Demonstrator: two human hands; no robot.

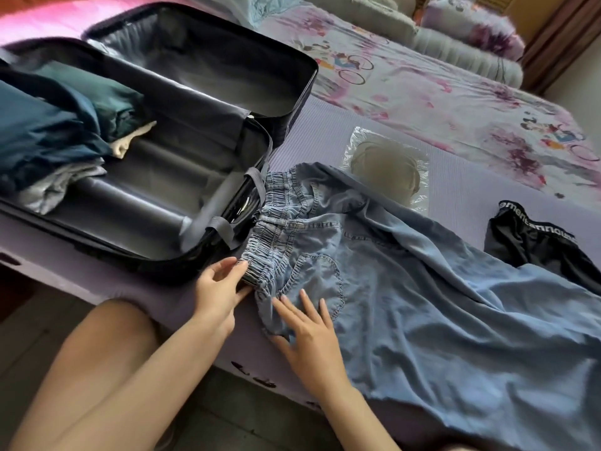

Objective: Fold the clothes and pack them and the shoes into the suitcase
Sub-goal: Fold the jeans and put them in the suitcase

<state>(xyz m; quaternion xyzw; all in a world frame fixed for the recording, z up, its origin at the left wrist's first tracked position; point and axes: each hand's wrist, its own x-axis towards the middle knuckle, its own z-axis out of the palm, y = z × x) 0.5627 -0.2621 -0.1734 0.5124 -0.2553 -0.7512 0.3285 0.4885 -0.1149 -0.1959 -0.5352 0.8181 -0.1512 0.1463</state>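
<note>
A pair of light blue denim trousers [422, 304] lies spread on the purple mat, its elastic waistband toward the open dark suitcase [182, 203]. My left hand [218, 294] touches the waistband's near corner with straight fingers. Just to its right, my right hand [309, 333] lies flat on the denim below the pocket seam. Folded teal, cream and grey clothes [55, 141] fill the left end of the suitcase's near half. A black garment with a lettered waistband [536, 242] lies at the right. A pale item in a clear plastic bag [387, 167] sits behind the trousers.
The purple mat [455, 190] covers the bed's near part; a floral sheet [422, 92] and pillows [461, 37] lie beyond. The suitcase's lid half [211, 60] is open and lined in grey. My bare knees and the floor are at the lower left.
</note>
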